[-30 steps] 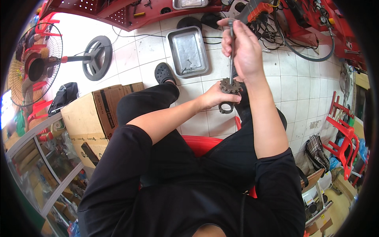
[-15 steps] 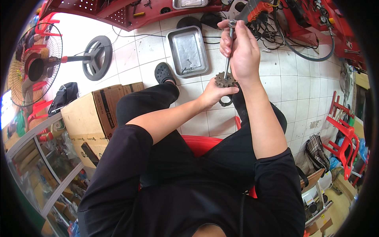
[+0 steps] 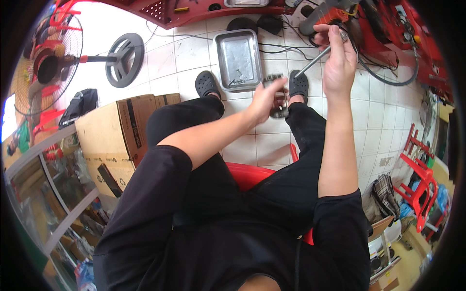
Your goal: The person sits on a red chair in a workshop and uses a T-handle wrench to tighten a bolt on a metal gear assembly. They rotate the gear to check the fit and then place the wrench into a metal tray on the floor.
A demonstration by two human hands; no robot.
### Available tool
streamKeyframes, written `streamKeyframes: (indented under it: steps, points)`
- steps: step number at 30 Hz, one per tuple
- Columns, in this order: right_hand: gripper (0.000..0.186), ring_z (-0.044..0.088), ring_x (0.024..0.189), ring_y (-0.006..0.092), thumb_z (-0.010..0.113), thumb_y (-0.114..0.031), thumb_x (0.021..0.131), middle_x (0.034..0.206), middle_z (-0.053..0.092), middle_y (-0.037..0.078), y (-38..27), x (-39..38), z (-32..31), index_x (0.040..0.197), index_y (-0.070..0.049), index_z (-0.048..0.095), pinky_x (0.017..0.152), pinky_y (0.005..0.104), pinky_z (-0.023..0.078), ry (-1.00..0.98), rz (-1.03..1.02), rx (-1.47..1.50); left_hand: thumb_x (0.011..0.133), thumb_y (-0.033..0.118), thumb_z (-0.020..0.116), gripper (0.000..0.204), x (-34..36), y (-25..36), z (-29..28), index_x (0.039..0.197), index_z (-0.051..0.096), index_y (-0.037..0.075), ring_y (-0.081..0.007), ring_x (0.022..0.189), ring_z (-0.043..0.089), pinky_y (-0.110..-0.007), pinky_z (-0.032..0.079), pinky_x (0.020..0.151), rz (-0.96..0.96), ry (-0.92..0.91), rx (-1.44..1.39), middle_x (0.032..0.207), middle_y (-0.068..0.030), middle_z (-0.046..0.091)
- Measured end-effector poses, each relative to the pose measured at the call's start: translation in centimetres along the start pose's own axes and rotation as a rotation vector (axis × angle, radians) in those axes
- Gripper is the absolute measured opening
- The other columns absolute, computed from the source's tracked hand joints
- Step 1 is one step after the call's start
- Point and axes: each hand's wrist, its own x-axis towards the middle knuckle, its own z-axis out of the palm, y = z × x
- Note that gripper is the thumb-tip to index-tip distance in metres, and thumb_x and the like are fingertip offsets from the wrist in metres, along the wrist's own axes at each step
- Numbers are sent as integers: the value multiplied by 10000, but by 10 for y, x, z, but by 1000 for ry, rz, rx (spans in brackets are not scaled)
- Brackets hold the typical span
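Note:
My left hand (image 3: 262, 103) is closed around a dark sprocket assembly (image 3: 279, 110), a toothed metal piece with a ring at its lower end. Motion smears both the part and my fingers. To the right and farther forward, my right hand (image 3: 338, 72) grips a long metal rod tool (image 3: 313, 64) with a thicker head. The rod slants down to the left, its tip apart from the sprocket assembly and seen over my right shoe. Beyond my left hand, a metal tray (image 3: 217, 63) lies on the floor with several small fasteners (image 3: 238, 81) in it.
Cardboard boxes (image 3: 104, 131) and a standing fan (image 3: 48, 68) with a round base are at my left. A red workbench (image 3: 184, 19) runs along the far side. Black cables (image 3: 286, 47) cross the tiled floor. Red stools (image 3: 418, 186) stand at the right.
My right hand has moved right, drawing the rod out of the sprocket assembly and tilting it. My left hand has turned the part, which now blurs. The whole view has shifted slightly.

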Motion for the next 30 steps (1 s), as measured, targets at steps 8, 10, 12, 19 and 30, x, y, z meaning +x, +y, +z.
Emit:
streamKeyframes:
  steps: [8,10,12,19,30]
  points:
    - [278,588,609,176,636,-302,871,666,632,134,80,-10,-13,964,-48,704,595,319,453,-283,216,-913,840,477,640,424,28,125,-21,933,518,83,-241,807,605,-384,519,733,412,195,-438,874,-101,586]
    - [245,592,609,135,639,-234,865,718,660,78,97,-22,7,1001,-43,706,597,286,467,-387,455,-938,826,543,614,482,31,132,-29,906,515,78,-231,715,606,-356,528,666,370,231,-525,802,-85,571]
    - [235,659,665,216,598,-217,836,688,662,115,170,-46,-2,968,-66,719,640,334,493,-339,517,-767,838,536,587,499,31,135,-28,918,505,51,-245,791,587,-382,526,745,346,208,-622,845,-101,559]
    - [237,664,652,202,600,-180,777,712,689,95,266,-94,16,910,-25,720,636,317,502,-198,684,-610,874,548,518,514,26,158,-27,895,497,34,-246,790,571,-407,523,767,432,99,-749,829,-117,557]
    - [326,534,548,106,607,-108,802,749,658,44,394,-185,-27,1110,-35,686,508,266,432,-247,820,-675,911,579,427,568,17,160,-18,918,512,18,-270,813,583,-396,516,762,276,179,-819,871,-126,587]
